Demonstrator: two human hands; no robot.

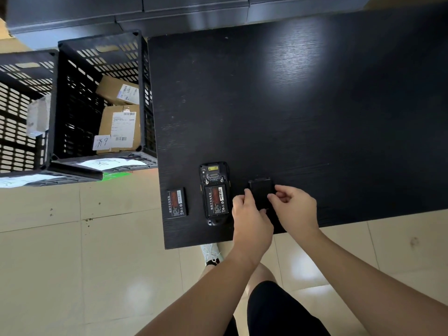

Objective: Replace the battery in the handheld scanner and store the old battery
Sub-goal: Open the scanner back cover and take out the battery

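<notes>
The handheld scanner [214, 192] lies face down near the front edge of the black table [303, 112], its back open and a battery [216, 201] seated in the bay. A second battery [177, 202] lies loose on the table to the scanner's left. Just right of the scanner, both hands hold the black battery cover [260, 194]. My left hand [251, 219] pinches its left edge. My right hand [297, 207] grips its right edge. The cover's lower part is hidden by my fingers.
Two black slotted crates [97, 98] stand on the floor left of the table, holding cardboard parcels [120, 127]. Dark cabinets [169, 13] run along the far side. My legs and a white shoe [211, 254] show below the table's front edge on the tiled floor.
</notes>
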